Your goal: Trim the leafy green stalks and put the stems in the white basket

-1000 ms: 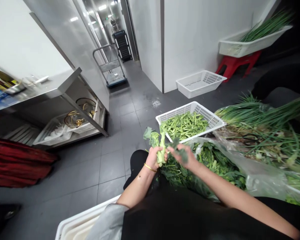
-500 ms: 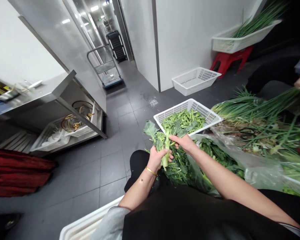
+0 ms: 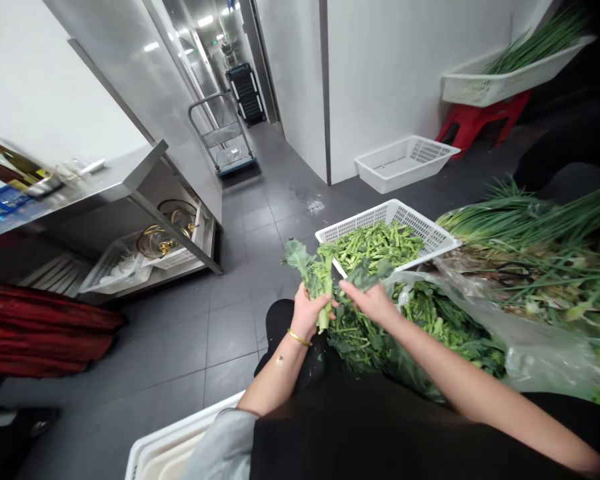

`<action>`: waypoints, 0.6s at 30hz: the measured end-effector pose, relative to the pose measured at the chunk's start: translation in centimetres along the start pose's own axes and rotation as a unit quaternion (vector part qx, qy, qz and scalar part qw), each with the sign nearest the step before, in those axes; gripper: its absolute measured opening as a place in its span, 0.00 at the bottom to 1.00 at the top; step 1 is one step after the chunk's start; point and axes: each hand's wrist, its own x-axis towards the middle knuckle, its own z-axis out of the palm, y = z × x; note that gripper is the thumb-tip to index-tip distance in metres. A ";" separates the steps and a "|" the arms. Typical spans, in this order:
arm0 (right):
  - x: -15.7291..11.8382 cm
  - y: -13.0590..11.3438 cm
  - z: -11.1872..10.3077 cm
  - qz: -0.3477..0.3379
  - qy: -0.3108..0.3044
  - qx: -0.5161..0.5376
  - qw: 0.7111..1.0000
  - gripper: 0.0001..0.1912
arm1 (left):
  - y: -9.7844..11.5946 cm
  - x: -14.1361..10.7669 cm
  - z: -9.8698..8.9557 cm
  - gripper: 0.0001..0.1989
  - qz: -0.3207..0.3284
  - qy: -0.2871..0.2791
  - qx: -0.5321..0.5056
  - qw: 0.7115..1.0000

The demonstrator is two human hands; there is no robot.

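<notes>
My left hand (image 3: 310,312) is wrapped round the thick pale stem of a leafy green vegetable (image 3: 321,273), held upright with its leaves at the top. Just to the right, my right hand (image 3: 370,301) is closed on a dark green leaf (image 3: 366,273), apart from the stem. Beyond my hands is a white basket (image 3: 435,235) with cut green pieces (image 3: 380,245) in it. Under and beside my right hand lies a heap of leafy greens (image 3: 363,339), partly in a clear plastic bag (image 3: 535,353).
Spring onions (image 3: 495,220) lie in a pile at the right. Another white basket (image 3: 407,163) stands by the wall, near a red stool (image 3: 473,123) bearing a basket of greens. A steel table (image 3: 145,167) is at the left, a trolley (image 3: 230,137) further back.
My right hand has moved away from the stem with a leaf in it. The view has shifted left, and the other person's hand at the right edge is out of sight.
</notes>
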 end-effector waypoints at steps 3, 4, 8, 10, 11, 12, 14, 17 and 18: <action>2.9 -0.3 -1.1 0.006 -0.008 -0.046 0.999 0.17 | -0.3 -0.9 0.4 0.29 0.012 -0.018 0.018 1.000; 3.2 -0.4 -1.2 -0.012 -0.005 -0.062 0.998 0.16 | -0.5 -1.1 0.6 0.28 0.001 -0.021 0.013 1.000; 0.8 -0.4 -0.6 -0.100 -0.033 -0.056 0.993 0.12 | -1.0 -0.5 0.8 0.21 -0.068 0.015 -0.053 0.996; -0.7 0.0 -0.3 -0.093 -0.041 -0.007 0.995 0.13 | -0.9 0.0 0.3 0.15 -0.111 0.018 -0.075 0.991; -1.0 0.1 -0.3 -0.070 -0.033 0.019 0.997 0.14 | -0.7 0.1 0.0 0.14 -0.131 0.002 -0.078 0.988; -1.0 0.3 -0.4 -0.029 -0.024 0.047 0.998 0.15 | -0.5 0.1 -0.3 0.14 -0.146 -0.022 -0.078 0.986; 0.0 0.6 -0.9 0.069 -0.036 0.109 0.991 0.18 | -0.1 -0.2 -0.7 0.16 -0.143 -0.069 -0.077 0.984; 2.1 0.4 -1.6 0.148 -0.107 0.163 0.970 0.21 | 0.0 -0.7 -0.5 0.18 -0.106 -0.116 -0.077 0.985; 2.5 0.3 -1.6 0.140 -0.104 0.137 0.975 0.20 | -0.1 -0.8 -0.2 0.20 -0.097 -0.124 -0.073 0.985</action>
